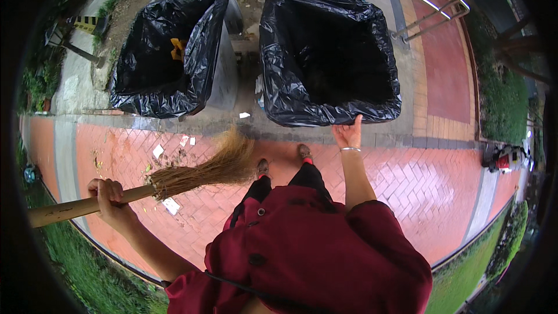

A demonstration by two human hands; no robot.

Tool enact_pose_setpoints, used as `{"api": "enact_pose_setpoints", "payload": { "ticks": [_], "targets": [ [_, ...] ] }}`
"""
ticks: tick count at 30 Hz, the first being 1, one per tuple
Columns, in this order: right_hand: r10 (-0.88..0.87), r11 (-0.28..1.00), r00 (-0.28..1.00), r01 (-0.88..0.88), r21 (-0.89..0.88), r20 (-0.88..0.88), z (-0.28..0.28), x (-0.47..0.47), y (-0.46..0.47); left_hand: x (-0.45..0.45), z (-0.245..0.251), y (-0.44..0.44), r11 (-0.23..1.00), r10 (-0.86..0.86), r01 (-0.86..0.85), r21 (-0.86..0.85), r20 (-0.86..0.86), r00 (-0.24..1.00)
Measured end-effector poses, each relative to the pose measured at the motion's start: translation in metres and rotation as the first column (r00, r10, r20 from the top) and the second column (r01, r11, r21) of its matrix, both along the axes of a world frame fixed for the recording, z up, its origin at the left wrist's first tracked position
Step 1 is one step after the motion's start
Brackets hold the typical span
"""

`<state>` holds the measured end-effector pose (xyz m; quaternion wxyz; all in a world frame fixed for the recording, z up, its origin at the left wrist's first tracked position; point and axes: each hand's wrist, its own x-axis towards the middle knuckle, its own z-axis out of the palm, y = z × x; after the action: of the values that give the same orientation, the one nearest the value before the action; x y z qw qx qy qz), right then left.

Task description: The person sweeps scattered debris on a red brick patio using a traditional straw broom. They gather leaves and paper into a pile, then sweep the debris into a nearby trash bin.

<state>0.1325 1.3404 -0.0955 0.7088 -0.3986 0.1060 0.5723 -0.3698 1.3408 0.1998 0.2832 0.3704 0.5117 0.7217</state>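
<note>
My left hand [109,203] is closed around the pale wooden handle [69,211] of a twig broom. The broom's bristle head [200,172] points right, over the paving before my feet. At the front of the right-hand waste bin, my right hand [348,135] holds the rim, its thumb up against the black bin liner [287,111]. Part of the fingers is hidden under that rim. The bin stands open, its inside dark. Left of it is a grey waste bin [224,65], also lined in black, with a yellow-orange item [178,49] inside.
Paper scraps [171,206] and dry leaves litter the red brick paving [244,200] on the left. A white scrap [244,115] lies between the bins. A metal handrail [429,4] stands at the back right. Grass [109,266] borders the paving. A parked vehicle [508,159] is far right.
</note>
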Motion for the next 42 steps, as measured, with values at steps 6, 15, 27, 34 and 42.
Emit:
{"api": "enact_pose_setpoints", "payload": {
  "ticks": [6, 15, 27, 34, 42],
  "targets": [
    [-0.034, 0.998, 0.995, 0.029, 0.049, 0.089, -0.006, -0.051, -0.097, -0.062, -0.003, 0.027, 0.987, -0.156, 0.154, 0.040, 0.037, 0.987],
    [-0.233, 0.972, 0.972, 0.233, 0.040, -0.016, -0.013, -0.096, -0.147, -0.077, -0.007, 0.038, 0.968, -0.250, 0.249, 0.024, 0.055, 0.967],
    [-0.229, 0.973, 0.969, 0.226, -0.041, -0.096, -0.027, -0.125, -0.276, -0.072, -0.027, -0.028, 0.983, -0.175, 0.171, 0.074, 0.055, 0.983],
    [-0.126, 0.944, 0.991, 0.110, -0.311, -0.033, 0.024, -0.142, -0.345, -0.114, -0.055, -0.016, 0.997, -0.006, -0.003, -0.073, -0.124, 0.992],
    [-0.396, 0.909, 0.865, 0.417, 0.003, -0.309, -0.070, -0.169, -0.409, 0.004, -0.089, 0.012, 0.986, -0.096, 0.144, 0.082, -0.425, 0.900]
  ]
}}
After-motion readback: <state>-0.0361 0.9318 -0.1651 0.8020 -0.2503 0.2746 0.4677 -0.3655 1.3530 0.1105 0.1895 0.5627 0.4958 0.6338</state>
